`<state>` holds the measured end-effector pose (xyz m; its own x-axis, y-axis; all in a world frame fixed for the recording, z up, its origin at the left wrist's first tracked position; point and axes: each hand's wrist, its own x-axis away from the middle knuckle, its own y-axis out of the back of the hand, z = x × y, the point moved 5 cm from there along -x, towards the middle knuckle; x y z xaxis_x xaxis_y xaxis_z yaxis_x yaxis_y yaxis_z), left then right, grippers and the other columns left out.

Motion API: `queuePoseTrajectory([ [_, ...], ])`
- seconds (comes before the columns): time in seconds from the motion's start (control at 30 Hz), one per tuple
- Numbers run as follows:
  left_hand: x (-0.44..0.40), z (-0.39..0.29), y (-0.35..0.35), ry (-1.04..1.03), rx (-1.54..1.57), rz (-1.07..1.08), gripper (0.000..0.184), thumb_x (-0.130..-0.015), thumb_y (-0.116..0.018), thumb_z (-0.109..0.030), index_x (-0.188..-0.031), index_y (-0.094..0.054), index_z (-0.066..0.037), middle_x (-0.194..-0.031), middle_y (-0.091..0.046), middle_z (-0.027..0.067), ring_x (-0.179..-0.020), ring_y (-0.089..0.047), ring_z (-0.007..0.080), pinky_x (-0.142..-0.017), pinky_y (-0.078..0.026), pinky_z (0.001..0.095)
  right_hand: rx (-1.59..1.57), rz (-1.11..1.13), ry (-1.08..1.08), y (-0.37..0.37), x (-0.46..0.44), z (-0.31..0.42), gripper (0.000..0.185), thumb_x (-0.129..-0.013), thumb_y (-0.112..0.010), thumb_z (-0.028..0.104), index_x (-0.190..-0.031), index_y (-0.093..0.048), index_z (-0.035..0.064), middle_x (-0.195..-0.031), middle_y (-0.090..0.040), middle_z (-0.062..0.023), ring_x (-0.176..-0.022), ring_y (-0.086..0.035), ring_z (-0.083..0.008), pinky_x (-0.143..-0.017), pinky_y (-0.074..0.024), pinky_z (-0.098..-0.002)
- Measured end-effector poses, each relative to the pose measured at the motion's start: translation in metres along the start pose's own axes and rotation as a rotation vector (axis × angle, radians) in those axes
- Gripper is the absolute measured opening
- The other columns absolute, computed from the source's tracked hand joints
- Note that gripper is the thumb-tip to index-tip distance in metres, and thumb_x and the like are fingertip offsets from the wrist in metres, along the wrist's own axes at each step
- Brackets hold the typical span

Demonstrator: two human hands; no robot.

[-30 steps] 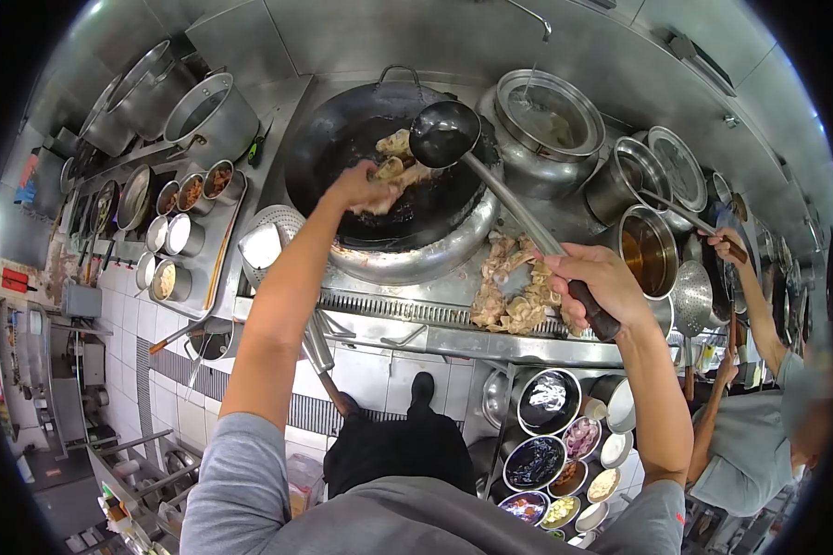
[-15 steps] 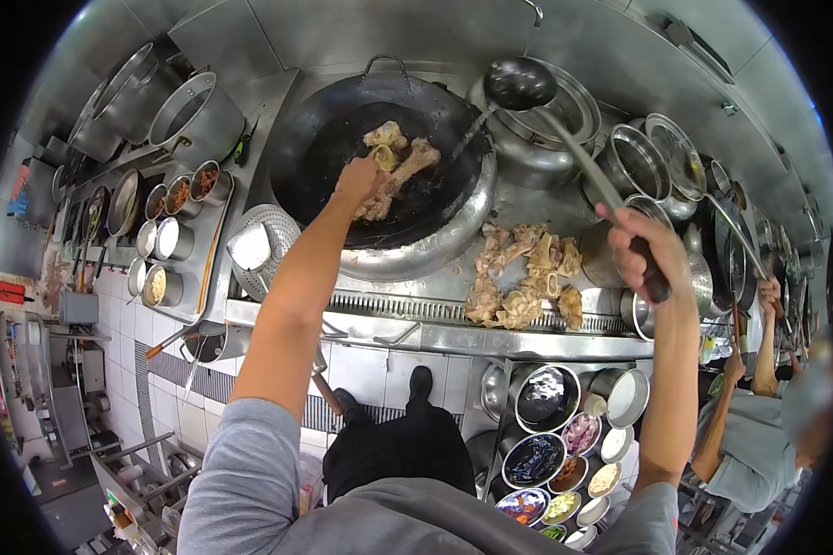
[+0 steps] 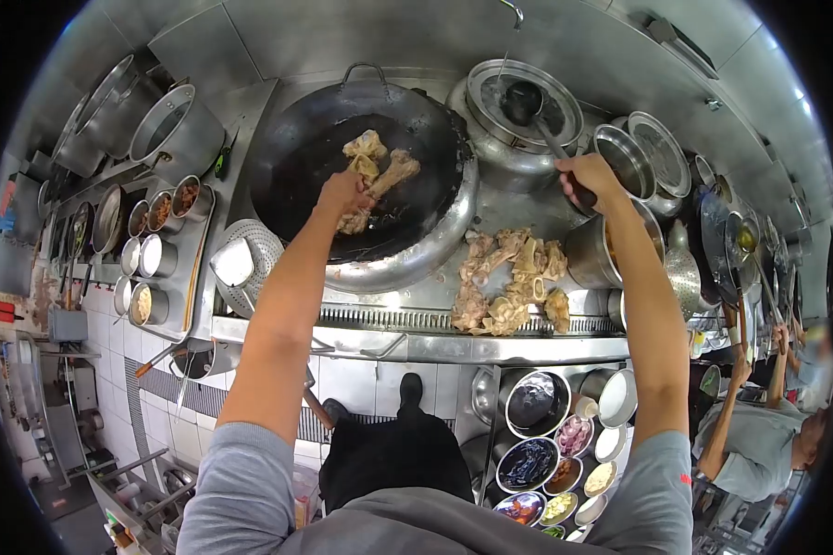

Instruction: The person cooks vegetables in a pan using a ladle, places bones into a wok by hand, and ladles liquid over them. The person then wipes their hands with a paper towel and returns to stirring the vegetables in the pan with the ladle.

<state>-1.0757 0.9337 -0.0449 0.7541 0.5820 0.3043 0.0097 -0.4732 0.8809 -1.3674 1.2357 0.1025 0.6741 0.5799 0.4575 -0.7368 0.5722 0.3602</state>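
In the large black wok (image 3: 278, 176) lie several meaty bones (image 3: 400, 170) over dark liquid. My left hand (image 3: 344, 196) reaches into the wok, its fingers closed on one of these bones; the fingertips are partly hidden. My right hand (image 3: 590, 180) grips the handle of a ladle (image 3: 522, 103). The ladle's dark bowl is over the round metal pot (image 3: 491, 153) to the right of the wok, below a tap (image 3: 512, 11) with a thin stream. More meaty bones (image 3: 504, 277) are heaped on the steel counter, between the wok and another metal pot.
A perforated skimmer (image 3: 267, 254) lies left of the wok, beside a tray with small containers (image 3: 158, 257). Bowls of ingredients (image 3: 529, 462) stand below the counter's front edge (image 3: 435, 350). Further right, a co-worker (image 3: 754, 439) in grey stands at other woks.
My right hand has swung the ladle from beside the wok's right rim, where liquid was pouring off it, back over the round pot. My left hand stays at the bones in the wok.
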Motion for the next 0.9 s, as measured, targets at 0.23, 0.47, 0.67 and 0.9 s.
queuePoseTrajectory([
  [0.23, 0.004, -0.007, -0.005, -0.136, 0.123, -0.173, 0.042, -0.072, -0.072, -0.013, -0.113, -0.064, -0.012, -0.104, -0.069, 0.0132, -0.095, -0.067, 0.0274, -0.085, -0.053, 0.0371, -0.804, 0.296, -0.15, -0.002, 0.027, -0.017, 0.021, -0.093, -0.057, 0.015, -0.1, -0.053, -0.0046, -0.069, -0.053, 0.001, -0.047, -0.045, -0.0024, -0.036, -0.0324, -0.0154],
  [0.47, -0.003, 0.0, -0.016, -0.259, 0.546, -0.163, 0.044, -0.071, -0.069, -0.003, -0.114, -0.065, -0.01, -0.102, -0.069, 0.0093, -0.089, -0.067, 0.0198, -0.082, -0.052, 0.0314, -0.774, 0.293, -0.177, 0.008, 0.108, -0.015, 0.03, -0.098, -0.049, 0.021, -0.116, -0.052, -0.0042, -0.068, -0.052, 0.0005, -0.041, -0.04, -0.0021, -0.031, -0.0308, -0.0164],
  [0.67, -0.007, -0.016, -0.008, -0.037, 0.29, -0.26, 0.039, -0.073, -0.073, -0.014, -0.111, -0.066, -0.011, -0.097, -0.069, 0.0131, -0.087, -0.067, 0.0259, -0.079, -0.052, 0.0355, -0.767, 0.418, -0.219, -0.009, 0.157, -0.016, 0.033, -0.097, -0.049, 0.022, -0.12, -0.049, -0.0028, -0.07, -0.049, 0.0005, -0.041, -0.041, -0.0031, -0.029, -0.0306, -0.0169],
  [0.9, -0.014, 0.006, -0.017, -0.245, 0.386, 0.08, 0.028, -0.079, -0.066, -0.021, -0.104, -0.069, -0.01, -0.099, -0.068, 0.0181, -0.091, -0.066, 0.0323, -0.081, -0.052, 0.0398, -0.404, 0.391, -0.161, -0.059, 0.19, -0.016, 0.025, -0.095, -0.052, 0.017, -0.11, -0.057, -0.0026, -0.065, -0.05, -0.0011, -0.037, -0.042, -0.0061, -0.029, -0.0304, -0.0208],
])
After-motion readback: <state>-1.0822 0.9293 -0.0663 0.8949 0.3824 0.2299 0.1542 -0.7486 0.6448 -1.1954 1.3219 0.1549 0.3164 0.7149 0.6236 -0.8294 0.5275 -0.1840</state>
